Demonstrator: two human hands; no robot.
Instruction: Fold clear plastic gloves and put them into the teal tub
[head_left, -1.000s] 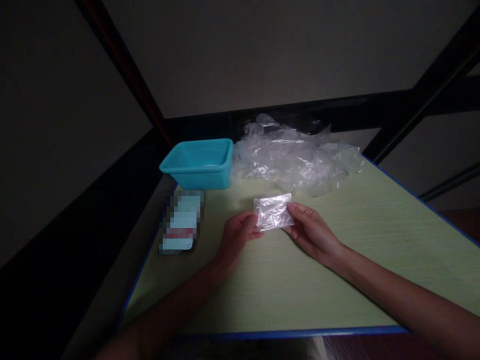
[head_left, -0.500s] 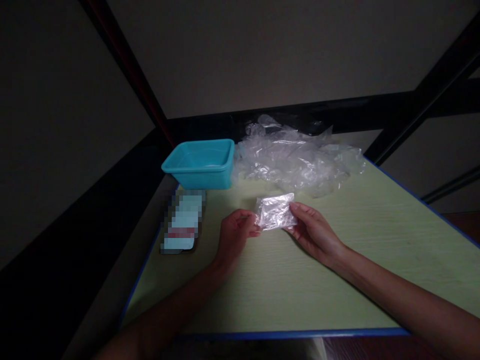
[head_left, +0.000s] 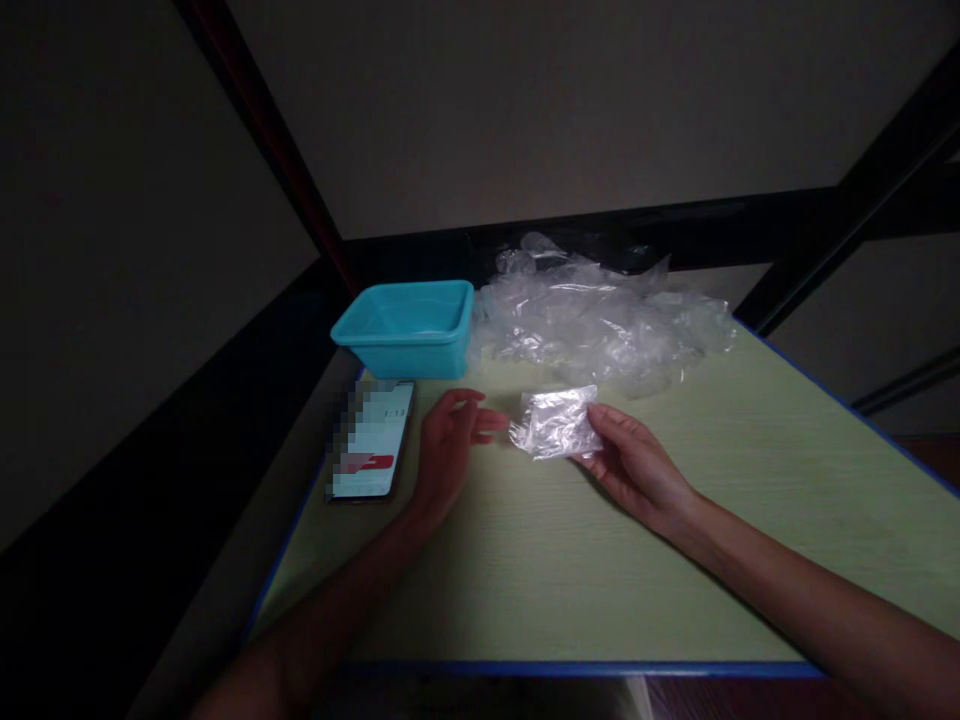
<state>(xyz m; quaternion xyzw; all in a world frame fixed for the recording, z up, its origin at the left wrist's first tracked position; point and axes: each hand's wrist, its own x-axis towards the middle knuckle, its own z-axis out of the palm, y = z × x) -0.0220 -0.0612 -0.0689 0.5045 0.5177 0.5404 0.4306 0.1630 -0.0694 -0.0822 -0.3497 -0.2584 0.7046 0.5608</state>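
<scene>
R hand (head_left: 637, 465) pinches a folded clear plastic piece (head_left: 555, 422), maybe a glove (dim light), just above the desk (head_left: 570, 560) mid-front. L hand (head_left: 446, 445) is open, fingers loose, just left of it w/o touching, beside a phone (head_left: 373, 438). Teal tub (head_left: 409, 325) & plastic pile (head_left: 600, 320) sit at back.

Writing on the phone (head_left: 373, 440) seems too blurred.

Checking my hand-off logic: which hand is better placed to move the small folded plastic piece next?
Right, probably. The right hand holds the folded plastic piece by its edge; the left hand is open and apart from it, beside the phone.
</scene>
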